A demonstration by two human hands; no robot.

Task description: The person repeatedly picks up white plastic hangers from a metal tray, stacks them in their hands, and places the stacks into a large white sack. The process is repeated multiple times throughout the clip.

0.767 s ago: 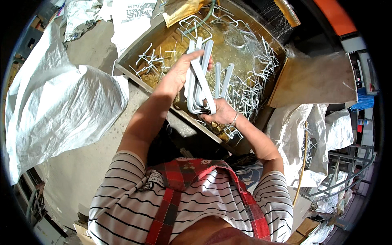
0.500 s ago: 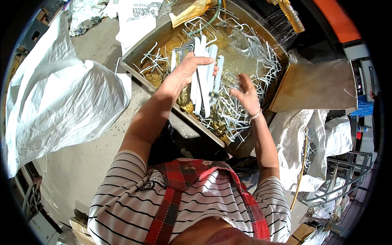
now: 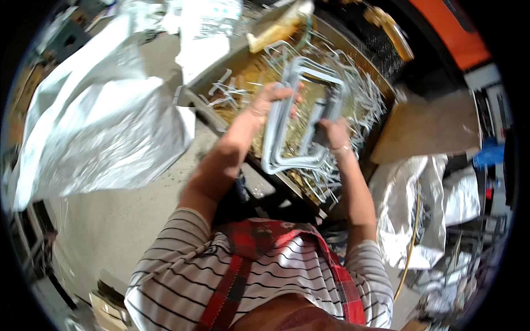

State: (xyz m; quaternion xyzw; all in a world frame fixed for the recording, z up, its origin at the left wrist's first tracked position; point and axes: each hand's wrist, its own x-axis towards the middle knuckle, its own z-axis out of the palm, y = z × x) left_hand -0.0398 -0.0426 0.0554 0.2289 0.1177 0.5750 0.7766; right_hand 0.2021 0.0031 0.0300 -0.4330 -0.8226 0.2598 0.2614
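Observation:
Over a metal tub I hold a small stack of grey rectangular frames with rounded corners. My left hand is closed around their left side, near the upper end. On the right side, my right hand grips the stack, its fingers partly hidden by the frames. The frames are tilted, with their open middles facing up toward me. Below them, the tub holds murky yellowish water and many thin white bent pieces, heaped mostly along the right side.
A large white sack spreads at left. Water sprays near a yellow-brown pipe beyond the tub. A brown board adjoins the tub's right side, with whitish sacks and a yellow hose below it. An orange panel stands at far right.
The stack has turned from edge-on to showing its open middles. My right hand, earlier free above the tub, has closed on the frames' right side. The view has shifted slightly.

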